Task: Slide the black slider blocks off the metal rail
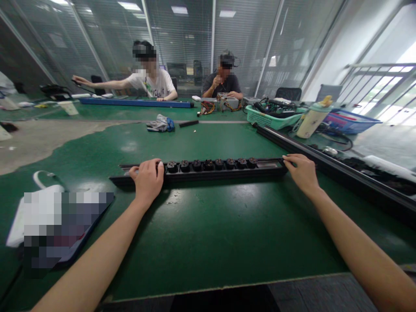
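A long black power strip housing (224, 174) lies crosswise on the green table, open at the top. Several round black socket modules (209, 164) sit in a row inside it, and bare metal channel shows near its right end. My left hand (147, 175) is closed over the left part of the housing, thumb at the near side by the first visible sockets. At the right end, my right hand (300, 170) pinches the housing's tip between thumb and fingers. Whatever lies under my left palm is hidden.
A long black rail (312, 156) runs diagonally at right, beside a green basket (273, 118) of parts and a cream bottle (313, 119). Grey-blue gloves (160, 123) lie beyond the housing. A blurred-out tablet-like object (68, 229) is at left. Two people sit across the table.
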{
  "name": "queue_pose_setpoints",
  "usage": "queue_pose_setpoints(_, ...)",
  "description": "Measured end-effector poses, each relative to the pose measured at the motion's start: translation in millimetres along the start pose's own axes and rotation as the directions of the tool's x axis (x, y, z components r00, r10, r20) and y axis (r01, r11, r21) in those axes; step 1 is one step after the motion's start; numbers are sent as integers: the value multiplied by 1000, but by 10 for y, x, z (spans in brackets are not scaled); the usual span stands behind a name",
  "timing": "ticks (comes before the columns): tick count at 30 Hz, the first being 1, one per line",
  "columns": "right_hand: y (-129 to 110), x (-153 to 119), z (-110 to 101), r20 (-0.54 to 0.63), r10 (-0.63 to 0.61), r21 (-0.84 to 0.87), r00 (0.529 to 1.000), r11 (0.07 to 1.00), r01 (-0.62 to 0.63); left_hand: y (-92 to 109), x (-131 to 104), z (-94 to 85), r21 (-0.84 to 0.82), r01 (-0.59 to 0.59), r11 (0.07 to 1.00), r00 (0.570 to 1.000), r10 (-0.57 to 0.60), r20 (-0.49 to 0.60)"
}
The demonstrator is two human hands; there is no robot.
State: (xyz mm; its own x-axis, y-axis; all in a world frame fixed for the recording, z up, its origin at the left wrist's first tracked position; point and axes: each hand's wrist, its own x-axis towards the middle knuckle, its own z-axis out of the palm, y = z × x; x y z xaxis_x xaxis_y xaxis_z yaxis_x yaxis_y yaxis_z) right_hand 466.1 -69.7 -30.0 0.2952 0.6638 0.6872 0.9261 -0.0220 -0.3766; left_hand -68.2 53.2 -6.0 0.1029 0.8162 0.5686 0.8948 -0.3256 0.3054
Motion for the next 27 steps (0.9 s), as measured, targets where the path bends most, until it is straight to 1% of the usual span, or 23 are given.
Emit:
queue_pose_setpoints(12,58,11,-22,-1,-3,-14,1000,1000,3,1,1,-3,1,6,1000,1000,-6,4)
queue_pose_setpoints(21,149,4,-17,1,21,-40,1000,999,-21,13,-1,-14,2,11,1000,1000,-11,8)
queue_pose_setpoints(27,159,7,-16,3,26,-55,1000,998,-26,16,6,-14,11,19,1000,1000,-19,25)
